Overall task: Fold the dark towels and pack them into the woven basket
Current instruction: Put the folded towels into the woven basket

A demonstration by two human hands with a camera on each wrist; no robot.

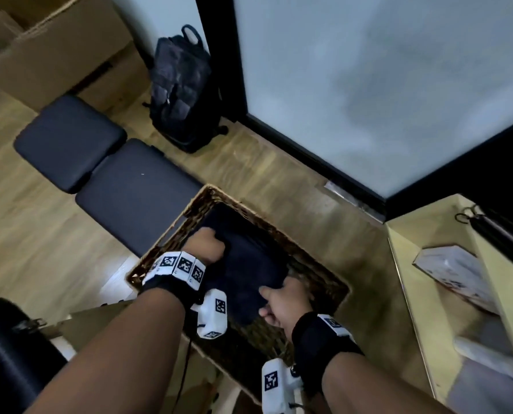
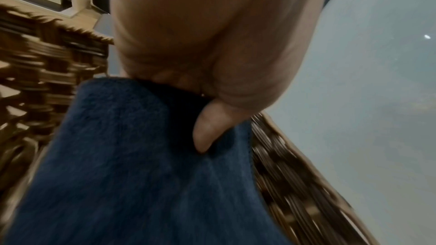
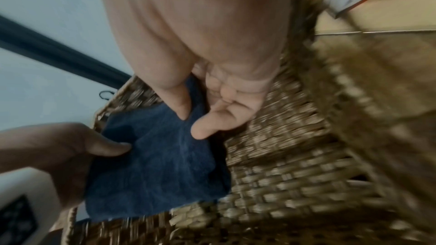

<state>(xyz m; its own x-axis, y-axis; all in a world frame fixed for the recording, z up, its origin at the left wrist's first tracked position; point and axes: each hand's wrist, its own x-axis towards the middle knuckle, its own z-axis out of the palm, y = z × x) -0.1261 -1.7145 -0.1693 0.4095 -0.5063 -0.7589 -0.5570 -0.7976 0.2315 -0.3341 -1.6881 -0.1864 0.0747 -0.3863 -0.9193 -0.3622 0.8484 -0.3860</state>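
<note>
Two bare hands are down inside the woven basket (image 1: 318, 264), one at each side of it. At the far left of the room, cardboard boxes (image 1: 55, 49) are stacked against the wall. A dark padded bench (image 1: 99, 162) stands in front of them on the wood floor (image 1: 25, 234). A black backpack (image 1: 183, 94) leans just beside a frosted glass door (image 1: 383, 85).

The basket stands right next to the bench's near end. The left hand (image 1: 207, 245) is at the basket's left wall, clenched on the dark towel (image 1: 249, 273). From its wrist camera the thumb (image 2: 212, 129) digs into the blue pile while the fingers curl under the fold.

The towel is inside the basket, between the two hands, and dark cloth reaches the far corner. I cannot tell whether it rests on the bottom.

The right hand (image 1: 282, 306) is toward the basket's near right wall. It pinches the towel's edge narrowly between the thumb (image 3: 179, 103) and the curled fingers.

Right of the basket is a pale yellow shelf (image 1: 398, 264) with a white box (image 1: 452, 270) lying on it.
</note>
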